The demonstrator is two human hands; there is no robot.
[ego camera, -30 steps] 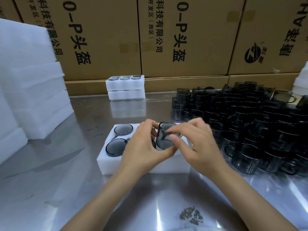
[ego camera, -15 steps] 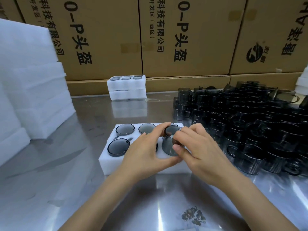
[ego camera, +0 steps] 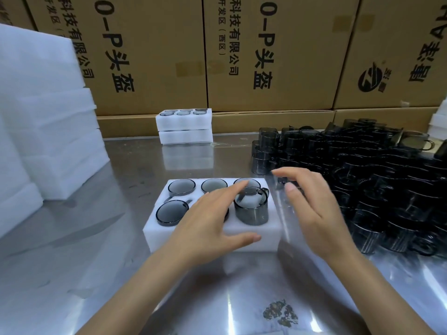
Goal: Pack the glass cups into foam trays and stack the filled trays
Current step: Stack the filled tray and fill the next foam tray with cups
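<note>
At frame centre, the foam tray (ego camera: 254, 234) holds smoky glass cups; the front-right cup (ego camera: 251, 209) stands only partly sunk in its slot. The left hand (ego camera: 205, 228) rests on the tray, fingers straight. The right hand (ego camera: 312, 204) hovers just right of it, fingers relaxed, holding nothing.

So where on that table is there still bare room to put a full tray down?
Bare steel table lies between the near tray and the two stacked trays at the back, and left toward the foam pile. The near edge in front of the tray is also free. The right is crowded with loose cups.
</note>
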